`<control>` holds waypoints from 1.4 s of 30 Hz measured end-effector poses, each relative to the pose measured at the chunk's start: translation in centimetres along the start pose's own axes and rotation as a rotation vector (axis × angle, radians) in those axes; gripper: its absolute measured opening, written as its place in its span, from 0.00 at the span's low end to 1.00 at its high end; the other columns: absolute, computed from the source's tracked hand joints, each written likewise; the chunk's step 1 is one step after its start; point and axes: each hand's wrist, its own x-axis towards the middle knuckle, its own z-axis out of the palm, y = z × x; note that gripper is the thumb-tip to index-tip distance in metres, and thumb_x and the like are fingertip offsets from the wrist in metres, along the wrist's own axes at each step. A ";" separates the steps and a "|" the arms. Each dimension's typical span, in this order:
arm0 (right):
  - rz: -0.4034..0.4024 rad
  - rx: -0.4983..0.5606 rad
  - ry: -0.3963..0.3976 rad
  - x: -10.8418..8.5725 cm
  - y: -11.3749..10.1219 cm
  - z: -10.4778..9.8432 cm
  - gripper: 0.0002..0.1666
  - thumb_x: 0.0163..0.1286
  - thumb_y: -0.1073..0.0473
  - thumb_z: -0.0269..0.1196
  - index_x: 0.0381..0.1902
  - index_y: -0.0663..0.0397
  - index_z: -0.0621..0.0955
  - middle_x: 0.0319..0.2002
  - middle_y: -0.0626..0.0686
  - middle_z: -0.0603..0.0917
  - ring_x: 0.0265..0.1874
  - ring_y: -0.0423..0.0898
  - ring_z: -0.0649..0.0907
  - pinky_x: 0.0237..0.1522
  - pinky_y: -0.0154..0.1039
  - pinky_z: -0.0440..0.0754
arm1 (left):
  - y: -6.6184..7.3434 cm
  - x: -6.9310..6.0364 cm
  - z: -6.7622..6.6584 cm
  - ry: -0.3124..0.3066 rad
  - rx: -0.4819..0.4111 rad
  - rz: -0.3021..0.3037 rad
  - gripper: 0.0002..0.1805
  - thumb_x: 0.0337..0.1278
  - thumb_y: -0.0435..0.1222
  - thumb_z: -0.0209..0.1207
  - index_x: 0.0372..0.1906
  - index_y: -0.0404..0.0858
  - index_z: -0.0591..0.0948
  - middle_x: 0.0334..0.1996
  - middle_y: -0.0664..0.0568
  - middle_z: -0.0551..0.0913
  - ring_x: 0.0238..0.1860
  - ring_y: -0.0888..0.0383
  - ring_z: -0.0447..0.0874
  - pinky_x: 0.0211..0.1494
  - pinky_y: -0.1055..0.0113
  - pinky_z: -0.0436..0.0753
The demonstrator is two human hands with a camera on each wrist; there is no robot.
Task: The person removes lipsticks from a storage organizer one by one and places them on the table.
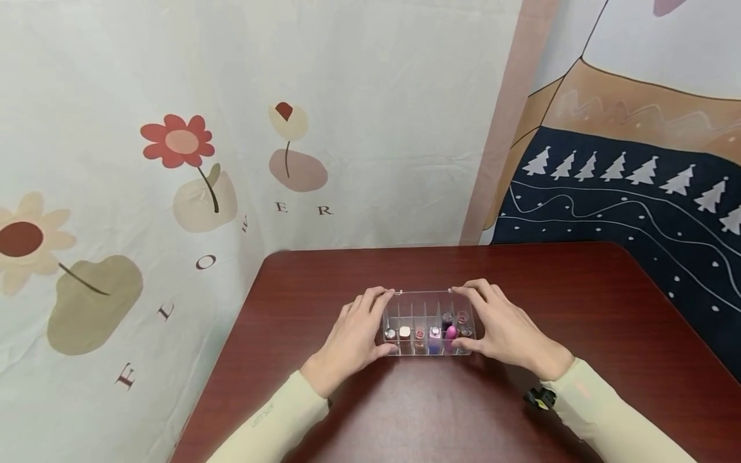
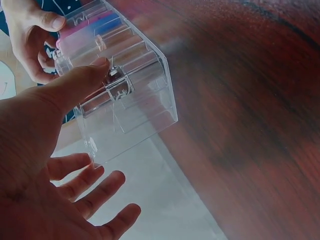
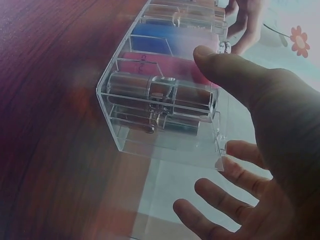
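Note:
A clear compartment box [image 1: 425, 308] stands on the table between both hands. Its front row holds several small cosmetics, among them a pink tube [image 1: 451, 333] and a blue-and-lilac one [image 1: 435, 341]; a few more stand at the right of the rows behind. The left hand [image 1: 353, 331] grips the box's left end, thumb at the front and fingertips at the back top corner. At the right end the right hand [image 1: 512, 331] grips it the same way. Both wrist views show the clear box [image 2: 145, 110] [image 3: 170, 145] between thumb and fingers, some fingers spread away from it.
The dark red-brown table [image 1: 405, 411] extends around the box. Behind it hangs a pale cloth with flower prints [image 1: 376, 128], and at the right a dark blue cloth with white trees [image 1: 613, 199]. A dark band [image 1: 541, 398] sits at the right wrist.

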 end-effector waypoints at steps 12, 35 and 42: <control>-0.028 -0.012 0.005 0.1 0.0 -0.1 0.62 0.58 0.36 0.92 0.85 0.45 0.77 0.74 0.54 0.79 0.67 0.55 0.82 0.38 0.42 0.90 | -0.2 0.6 0.6 -0.043 0.020 0.035 0.68 0.56 0.56 0.89 0.94 0.40 0.62 0.89 0.45 0.70 0.85 0.41 0.77 0.78 0.37 0.86; -0.197 -0.016 0.088 1.5 0.3 -1.5 0.31 0.70 0.49 0.86 0.68 0.46 0.91 0.64 0.49 0.90 0.65 0.51 0.86 0.67 0.60 0.90 | 0.1 1.1 1.0 -0.080 0.115 0.080 0.73 0.58 0.63 0.85 0.96 0.36 0.57 0.96 0.43 0.61 0.96 0.44 0.60 0.89 0.36 0.78; -0.255 -0.027 0.026 2.5 0.3 -1.6 0.25 0.72 0.57 0.84 0.65 0.46 0.93 0.61 0.49 0.94 0.64 0.52 0.90 0.65 0.59 0.89 | 0.3 1.1 1.1 -0.086 0.120 0.064 0.72 0.60 0.63 0.84 0.96 0.35 0.57 0.97 0.43 0.58 0.97 0.44 0.58 0.90 0.37 0.76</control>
